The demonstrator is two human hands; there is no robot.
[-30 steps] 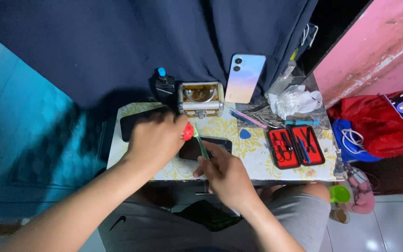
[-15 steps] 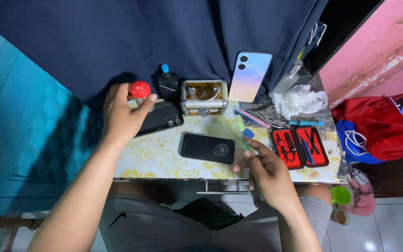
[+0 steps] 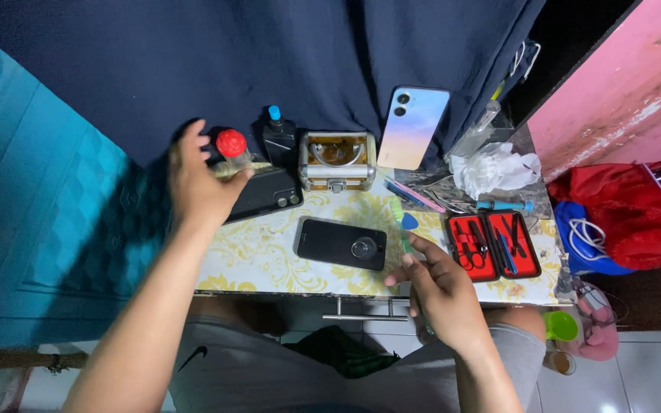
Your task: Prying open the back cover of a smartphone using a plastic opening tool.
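My left hand (image 3: 196,183) has its fingers clamped on the red-capped bottle (image 3: 232,149) at the worktop's (image 3: 254,256) back. My right hand (image 3: 441,287) pinches a green pick (image 3: 401,226). The black phone (image 3: 340,244) lies unopened, suction cup (image 3: 361,248) on.

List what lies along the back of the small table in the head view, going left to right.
Red-capped small bottle in the left hand → black bottle with blue tip → small metal case → pastel smartphone leaning on the curtain → crumpled white plastic.

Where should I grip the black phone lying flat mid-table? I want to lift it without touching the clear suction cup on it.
Pinch the black phone by its long edges near its left end, coming from above. It lies flat, and the clear suction cup sits toward its right end.
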